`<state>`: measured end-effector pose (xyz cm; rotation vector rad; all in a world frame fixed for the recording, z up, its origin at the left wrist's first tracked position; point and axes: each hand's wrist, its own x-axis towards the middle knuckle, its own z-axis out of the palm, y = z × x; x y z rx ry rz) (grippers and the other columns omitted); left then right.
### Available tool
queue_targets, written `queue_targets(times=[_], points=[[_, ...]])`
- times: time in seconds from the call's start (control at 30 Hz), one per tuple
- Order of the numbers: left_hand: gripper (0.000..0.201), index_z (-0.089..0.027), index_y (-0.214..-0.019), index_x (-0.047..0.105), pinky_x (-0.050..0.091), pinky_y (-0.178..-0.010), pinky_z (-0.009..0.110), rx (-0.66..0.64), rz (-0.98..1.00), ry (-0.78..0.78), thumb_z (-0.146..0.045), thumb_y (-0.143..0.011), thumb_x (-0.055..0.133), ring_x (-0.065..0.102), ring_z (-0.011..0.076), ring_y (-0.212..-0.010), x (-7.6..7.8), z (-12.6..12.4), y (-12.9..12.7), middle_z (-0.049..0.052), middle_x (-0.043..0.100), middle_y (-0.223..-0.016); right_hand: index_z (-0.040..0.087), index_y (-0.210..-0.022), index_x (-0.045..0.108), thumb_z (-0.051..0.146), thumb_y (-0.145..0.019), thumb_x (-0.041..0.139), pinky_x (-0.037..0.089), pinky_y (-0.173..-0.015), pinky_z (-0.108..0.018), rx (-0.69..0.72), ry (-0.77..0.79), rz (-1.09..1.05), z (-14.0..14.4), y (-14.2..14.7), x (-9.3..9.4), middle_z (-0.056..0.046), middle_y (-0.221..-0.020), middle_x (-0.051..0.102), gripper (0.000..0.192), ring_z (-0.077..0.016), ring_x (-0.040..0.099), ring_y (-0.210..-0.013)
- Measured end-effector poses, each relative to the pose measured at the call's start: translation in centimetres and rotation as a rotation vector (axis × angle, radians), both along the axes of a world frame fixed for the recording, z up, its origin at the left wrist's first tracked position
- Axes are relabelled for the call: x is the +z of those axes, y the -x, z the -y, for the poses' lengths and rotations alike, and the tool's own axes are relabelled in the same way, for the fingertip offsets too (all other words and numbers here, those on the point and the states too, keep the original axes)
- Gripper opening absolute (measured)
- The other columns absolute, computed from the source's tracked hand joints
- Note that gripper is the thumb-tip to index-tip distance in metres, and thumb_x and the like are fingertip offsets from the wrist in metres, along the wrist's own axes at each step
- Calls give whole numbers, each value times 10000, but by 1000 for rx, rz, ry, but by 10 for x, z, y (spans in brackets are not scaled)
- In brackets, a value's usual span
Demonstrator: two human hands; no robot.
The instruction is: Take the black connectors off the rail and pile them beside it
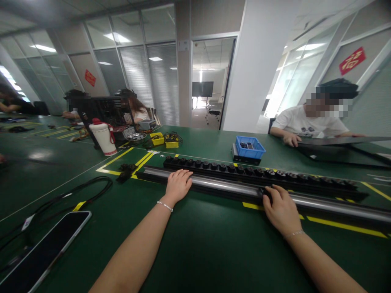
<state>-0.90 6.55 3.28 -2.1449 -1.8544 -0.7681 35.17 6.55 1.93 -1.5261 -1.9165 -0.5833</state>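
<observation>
The phone (49,252) lies nearest you on the left of the green table (198,260), dark screen up, with a loop of black cable (102,185) just beyond it. A little farther out, the long metal bar (226,186) runs crosswise in front of you in a black channel, over strips of yellow tape (345,227). Your left hand (179,187) lies over its left part, loosely spread with the fingers bent across the top, not clenched. Your right hand (282,209) grasps a small black piece (262,191) on the bar, thumb and fingers around it; the fingers hide part of it.

Just behind the bar, a row of black parts (222,167) runs alongside, and a dark clump (126,171) sits near the bar's left end. Past these you have a white cup (105,140) with a red lid on the left, two yellow trays (172,144) with cables, and a blue bin (253,153) on top of a dark box (246,159). To your right across the table, a co-worker (317,122) handles a black panel (332,152). Farthest off, a screen (202,88) shows through the doorway.
</observation>
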Motion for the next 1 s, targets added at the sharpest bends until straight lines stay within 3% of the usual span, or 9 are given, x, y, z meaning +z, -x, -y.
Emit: queue_targets(times=[1.0], points=[[340,-296,-1171,547,297,-975,388,-11,-26,-28,-320,-892,354,442,196,-1180,-2,-1,1,-9,564,-1242,109,-1160,518,332,-814,453,404,-949,-404,70,50,30,9,19,-1,-155,-1162,490,416,-254,485,-1061]])
